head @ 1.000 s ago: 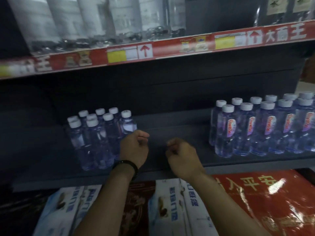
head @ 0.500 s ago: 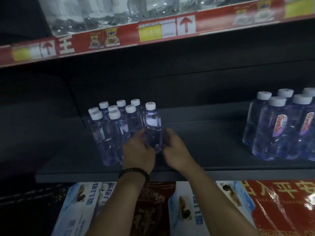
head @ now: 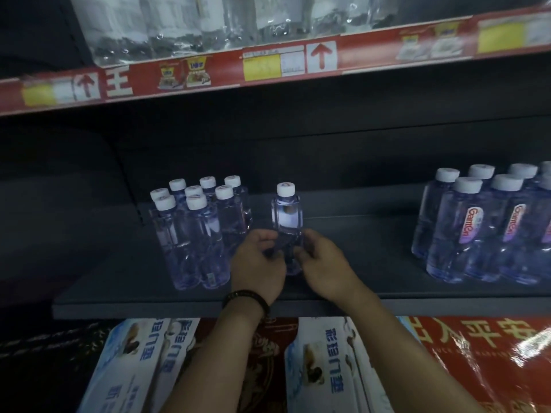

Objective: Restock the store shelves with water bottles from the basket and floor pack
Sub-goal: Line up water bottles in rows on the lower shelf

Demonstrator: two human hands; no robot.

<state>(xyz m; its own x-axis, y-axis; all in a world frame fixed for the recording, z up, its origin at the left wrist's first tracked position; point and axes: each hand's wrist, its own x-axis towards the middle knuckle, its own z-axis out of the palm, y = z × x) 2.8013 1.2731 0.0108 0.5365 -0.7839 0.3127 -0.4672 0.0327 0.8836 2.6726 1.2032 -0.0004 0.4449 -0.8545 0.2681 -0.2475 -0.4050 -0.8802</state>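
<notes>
A small clear water bottle [head: 286,213] with a white cap stands upright on the dark shelf [head: 357,254], apart from a cluster of several like bottles [head: 193,231] to its left. My left hand [head: 257,263] and my right hand [head: 323,263] both grip its lower half from either side, fingers curled round it. A black bracelet sits on my left wrist. The basket and the floor pack are out of view.
Larger labelled water bottles [head: 489,228] stand in rows at the shelf's right end. Overhead, a red price strip [head: 268,64] fronts an upper shelf of clear bottles. Below the shelf edge lie white-blue boxes [head: 140,359] and a red foil pack [head: 492,353].
Both hands went from the bare shelf to the rightmost small bottle and have drawn it rightwards away from the cluster. The camera has swung left and moved closer.
</notes>
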